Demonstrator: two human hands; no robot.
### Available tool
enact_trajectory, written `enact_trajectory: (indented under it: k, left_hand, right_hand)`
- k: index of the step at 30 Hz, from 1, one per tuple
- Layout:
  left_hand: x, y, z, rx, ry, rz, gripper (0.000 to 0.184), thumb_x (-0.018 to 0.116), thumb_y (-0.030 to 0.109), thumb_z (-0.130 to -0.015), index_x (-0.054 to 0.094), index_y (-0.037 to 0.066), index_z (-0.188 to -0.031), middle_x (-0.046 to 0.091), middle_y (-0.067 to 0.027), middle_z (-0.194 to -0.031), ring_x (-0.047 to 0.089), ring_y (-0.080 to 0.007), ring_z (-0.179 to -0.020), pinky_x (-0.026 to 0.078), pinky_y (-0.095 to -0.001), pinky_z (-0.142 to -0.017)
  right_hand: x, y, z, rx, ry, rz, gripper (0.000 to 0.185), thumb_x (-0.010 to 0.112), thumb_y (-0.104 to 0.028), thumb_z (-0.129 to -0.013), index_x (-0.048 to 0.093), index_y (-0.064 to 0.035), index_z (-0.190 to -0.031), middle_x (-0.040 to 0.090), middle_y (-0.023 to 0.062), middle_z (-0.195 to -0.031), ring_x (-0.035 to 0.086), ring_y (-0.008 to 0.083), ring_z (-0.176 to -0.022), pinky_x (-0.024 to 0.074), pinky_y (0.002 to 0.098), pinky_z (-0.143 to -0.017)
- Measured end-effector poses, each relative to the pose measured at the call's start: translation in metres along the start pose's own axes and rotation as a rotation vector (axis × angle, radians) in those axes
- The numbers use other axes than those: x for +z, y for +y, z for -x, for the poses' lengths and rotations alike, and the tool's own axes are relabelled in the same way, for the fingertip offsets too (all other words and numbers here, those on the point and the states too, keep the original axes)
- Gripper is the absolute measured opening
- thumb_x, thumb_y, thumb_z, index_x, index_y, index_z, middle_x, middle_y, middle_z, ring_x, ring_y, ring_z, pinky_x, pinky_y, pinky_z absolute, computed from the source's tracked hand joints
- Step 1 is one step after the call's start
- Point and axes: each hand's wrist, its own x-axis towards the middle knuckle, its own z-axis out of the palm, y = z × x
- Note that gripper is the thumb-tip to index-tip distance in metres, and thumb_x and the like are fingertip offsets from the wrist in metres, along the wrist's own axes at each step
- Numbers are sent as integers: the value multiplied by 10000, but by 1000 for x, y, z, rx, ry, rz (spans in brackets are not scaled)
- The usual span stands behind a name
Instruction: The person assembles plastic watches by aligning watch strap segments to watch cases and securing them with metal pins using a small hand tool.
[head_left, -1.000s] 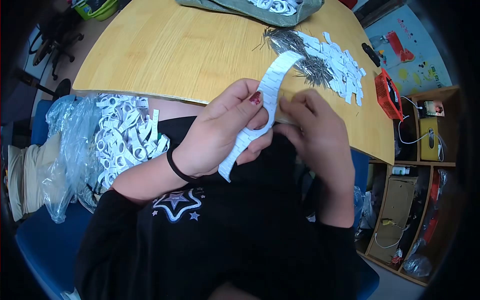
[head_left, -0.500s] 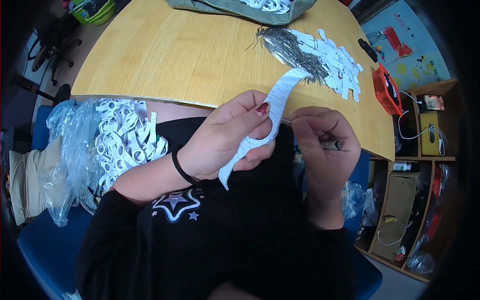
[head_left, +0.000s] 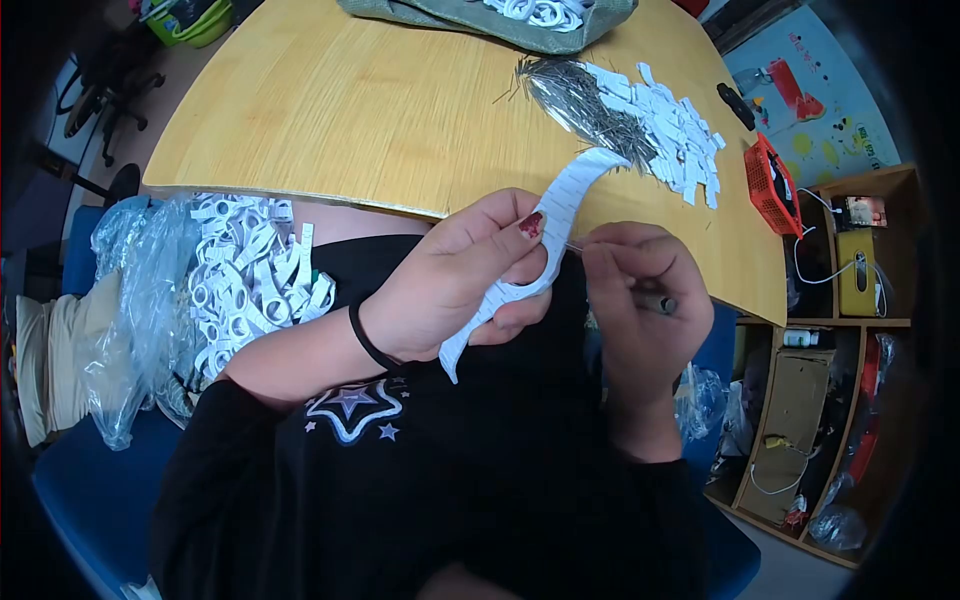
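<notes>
My left hand (head_left: 470, 265) is closed around a white curved strip (head_left: 567, 195) with rows of short dark marks. The strip bends in an S, its upper tip reaching over the table and its lower tip hanging over my lap. My right hand (head_left: 645, 295), just right of the strip, pinches a thin metal pin (head_left: 574, 247) between thumb and forefinger. The pin points at the strip's edge; whether it enters is hidden. A small dark cylinder (head_left: 655, 302) rests within the curled fingers of that hand. Beyond lie a heap of thin metal pins (head_left: 590, 105) and white flat pieces (head_left: 675, 130).
The wooden table (head_left: 330, 110) carries a grey-green bag (head_left: 480, 28) of white rings at its far edge. A red basket (head_left: 770, 190) stands at the right edge. White looped strips (head_left: 250, 275) and clear plastic bags (head_left: 145, 300) are at left. Wooden shelves (head_left: 850, 322) stand at right.
The strip and both hands have shifted only slightly. My right hand has turned a little, and the cylinder in it sits slightly lower. The pin is still pinched beside the strip.
</notes>
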Motion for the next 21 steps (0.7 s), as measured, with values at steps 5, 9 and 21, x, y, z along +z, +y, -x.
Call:
enact_trajectory:
  k: [5,9,21]
  left_hand:
    - [-2,-2,3,39,-61,-102,203,402,231,-1063,425,55,-1160,440,-2,-812,468,-97,-603,361,-192,-468]
    - [-3,-5,2,156,-39,-351,214,386,216,-1067,399,56,-1207,428,-15,-823,448,-90,-565,365,-190,-467]
    - [-1,-12,3,266,82,-803,148,444,114,-1027,435,14,-1135,523,-8,-693,510,-56,-561,420,-209,-529]
  right_hand:
    - [2,3,-5,-336,-17,269,198,794,32,-756,602,-3,-787,673,108,-784,599,125,-588,449,227,-533]
    - [-2,9,-2,-115,-76,187,187,803,-8,-766,617,-5,-772,634,66,-711,537,104,-557,398,223,-514]
    - [-2,8,-6,128,-104,36,145,770,19,-771,628,11,-801,529,-2,-706,391,36,-560,306,199,-518]
